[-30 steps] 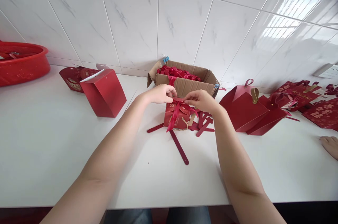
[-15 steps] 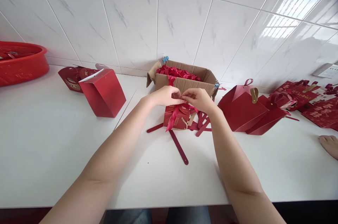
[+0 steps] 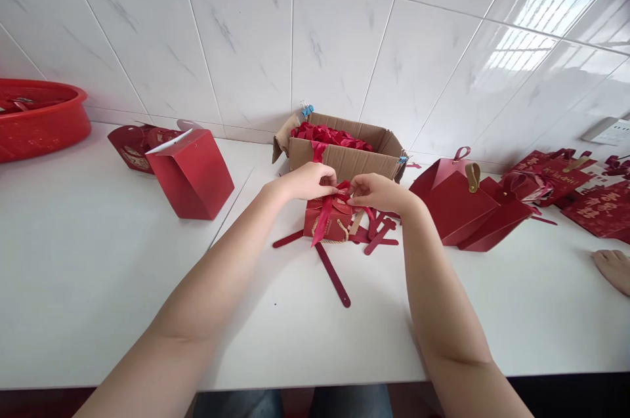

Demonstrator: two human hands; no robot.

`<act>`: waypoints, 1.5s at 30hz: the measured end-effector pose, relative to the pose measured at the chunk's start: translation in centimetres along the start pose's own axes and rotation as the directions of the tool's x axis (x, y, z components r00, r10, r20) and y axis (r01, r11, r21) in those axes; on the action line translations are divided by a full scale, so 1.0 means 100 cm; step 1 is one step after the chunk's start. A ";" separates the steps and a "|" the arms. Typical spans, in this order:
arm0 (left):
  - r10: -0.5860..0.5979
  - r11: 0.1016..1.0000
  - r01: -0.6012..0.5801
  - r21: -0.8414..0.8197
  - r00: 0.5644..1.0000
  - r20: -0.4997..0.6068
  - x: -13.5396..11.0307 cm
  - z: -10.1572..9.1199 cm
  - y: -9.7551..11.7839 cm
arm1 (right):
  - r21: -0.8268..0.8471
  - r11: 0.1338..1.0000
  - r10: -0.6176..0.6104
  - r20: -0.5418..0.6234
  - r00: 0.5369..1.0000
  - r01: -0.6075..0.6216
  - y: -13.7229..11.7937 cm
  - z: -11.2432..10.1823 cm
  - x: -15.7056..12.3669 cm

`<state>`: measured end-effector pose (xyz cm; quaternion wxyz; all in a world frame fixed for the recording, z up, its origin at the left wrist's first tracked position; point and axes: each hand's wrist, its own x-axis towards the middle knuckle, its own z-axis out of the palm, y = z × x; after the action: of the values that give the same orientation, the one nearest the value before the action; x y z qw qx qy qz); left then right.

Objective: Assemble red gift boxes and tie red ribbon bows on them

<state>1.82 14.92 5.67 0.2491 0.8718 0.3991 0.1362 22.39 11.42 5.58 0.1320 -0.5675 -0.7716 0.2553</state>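
Note:
A small red gift box [image 3: 331, 218] with gold print and a twisted cord handle stands on the white table. A red ribbon [image 3: 322, 221] crosses its top and hangs down the front. My left hand [image 3: 315, 180] pinches the ribbon at the top of the box from the left. From the right, my right hand [image 3: 373, 192] has its fingers closed on the ribbon near the bow. Several dark red straps [image 3: 333, 275] lie around and under the box.
Behind it stands a cardboard box [image 3: 354, 159] of red ribbons. Larger red boxes [image 3: 193, 175] are at left, red boxes [image 3: 450, 201] at right. A red basin [image 3: 44, 123] sits far left. Another person's hand [image 3: 614, 268] rests at the right edge.
My right hand has moved slightly right, away from my left hand, and the ribbon between them now shows. My left hand stays nearly where it was.

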 end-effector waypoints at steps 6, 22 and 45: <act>0.001 1.000 -0.001 0.017 0.999 0.038 0.001 0.000 -0.001 | 0.021 1.000 -0.016 0.121 0.992 0.013 -0.012 -0.002 -0.007; 0.018 0.999 -0.019 -0.038 1.000 -0.010 0.001 -0.004 -0.016 | -0.007 0.998 0.060 -0.144 0.988 -0.062 -0.007 0.001 -0.006; -0.069 0.997 0.068 0.046 0.997 0.019 -0.001 -0.012 -0.026 | 0.025 0.947 -0.312 -0.163 0.936 0.320 0.003 0.015 0.011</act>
<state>-0.38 16.64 5.28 0.2381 0.8643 0.4292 0.1097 21.50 12.19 4.02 0.2459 -0.4510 -0.8332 0.2049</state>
